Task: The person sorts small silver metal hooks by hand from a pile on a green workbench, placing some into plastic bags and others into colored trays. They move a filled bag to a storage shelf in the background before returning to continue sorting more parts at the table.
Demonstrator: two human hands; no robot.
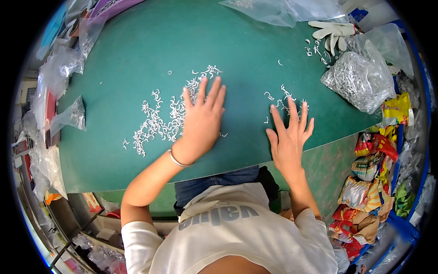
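Observation:
Many small curved silvery metal pieces (157,124) lie spread over the green table (137,59). My left hand (204,114) rests palm down at the right side of this larger spread, fingers apart, covering some of the pieces. A metal bangle circles that wrist. To the right, my right hand (288,132) is spread with its fingertips at a smaller scatter of the same metal pieces (285,93). Neither hand grips anything. What lies under the palms is hidden.
A clear bag full of metal pieces (358,80) stands at the table's right, near a white work glove (333,33) and loose pieces. A small clear bag (73,114) lies at the left edge. Plastic sheeting (273,11) covers the far edge. Colourful packages (360,192) are stacked at right.

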